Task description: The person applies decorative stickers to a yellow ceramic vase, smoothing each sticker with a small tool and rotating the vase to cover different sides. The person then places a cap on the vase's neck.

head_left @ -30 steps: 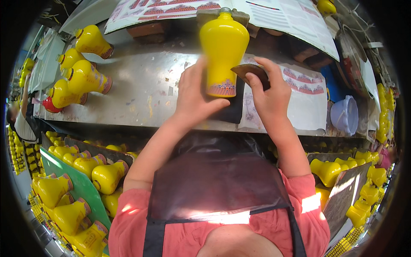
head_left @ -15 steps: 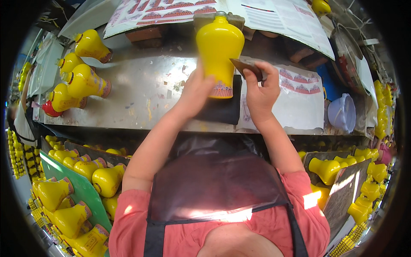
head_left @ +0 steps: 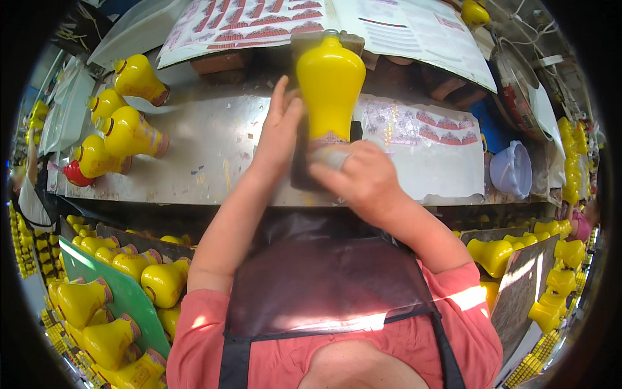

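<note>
A glossy yellow bottle (head_left: 330, 84) with a clear neck lies pointing away from me, its neck at a brown block (head_left: 301, 43). Around its base runs a patterned pinkish band (head_left: 327, 138), partly covered. My right hand (head_left: 369, 178) is closed at the base, blurred, with a pale greyish-white thing (head_left: 332, 157) at its fingers; its kind I cannot make out. To the left of the bottle, my left hand (head_left: 280, 126) has its fingers extended and apart, holding nothing. Beneath the bottle's lower end is a dark pad (head_left: 308, 178).
Several yellow bottles (head_left: 135, 131) lie at the metal table's left, near a red object (head_left: 78, 174). A printed sheet (head_left: 447, 162) and lilac bucket (head_left: 512, 170) are at right. Raised printed sheets (head_left: 259, 23) rest at the back. Bottles fill racks behind a green board (head_left: 113, 292).
My left hand has come off the bottle. My right hand has moved down and left to the bottle's base; the brown flat scraper it held no longer shows.
</note>
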Demonstrator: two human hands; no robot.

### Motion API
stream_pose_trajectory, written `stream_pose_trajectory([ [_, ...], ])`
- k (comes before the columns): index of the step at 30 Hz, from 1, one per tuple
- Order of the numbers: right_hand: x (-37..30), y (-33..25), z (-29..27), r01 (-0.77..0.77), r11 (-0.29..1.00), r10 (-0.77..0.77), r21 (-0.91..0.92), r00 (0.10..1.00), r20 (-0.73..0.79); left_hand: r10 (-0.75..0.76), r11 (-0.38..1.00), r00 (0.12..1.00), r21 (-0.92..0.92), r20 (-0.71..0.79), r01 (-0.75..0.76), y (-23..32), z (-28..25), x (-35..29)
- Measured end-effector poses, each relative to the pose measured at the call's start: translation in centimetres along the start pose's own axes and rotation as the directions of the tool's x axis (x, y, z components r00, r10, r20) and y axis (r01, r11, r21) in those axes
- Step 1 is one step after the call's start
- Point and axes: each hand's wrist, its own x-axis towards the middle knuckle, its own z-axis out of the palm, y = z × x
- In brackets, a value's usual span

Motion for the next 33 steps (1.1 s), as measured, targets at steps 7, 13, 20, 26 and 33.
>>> stream_pose_trajectory([
  [7,1.6,-0.7,0.9,0.021,0.999,-0.024,0.034,0.996,0.091,0.004,0.998,0.996,-0.069,0.087,0.002,2.1,2.0,2.9],
  [13,1.7,2.0,0.0,-0.076,0.997,0.076,0.014,0.997,-0.009,0.072,0.986,0.997,0.146,0.032,-0.076,2.3,2.5,2.9],
  [20,-0.4,13.2,-5.9,-0.517,0.067,0.861,0.853,0.463,0.213,0.051,0.994,0.999,0.099,-0.001,-0.051,1.5,2.8,1.7],
  [26,-1.4,21.7,-10.2,-0.896,0.304,0.947,0.323,0.322,0.002,-0.103,0.990,0.994,-0.096,0.038,0.106,1.3,2.4,1.5],
  [33,1.7,33.1,-8.3,-0.759,0.540,0.767,-0.363,0.622,-0.158,-0.070,0.992,0.996,-0.103,0.050,0.075,0.5,2.0,1.3],
])
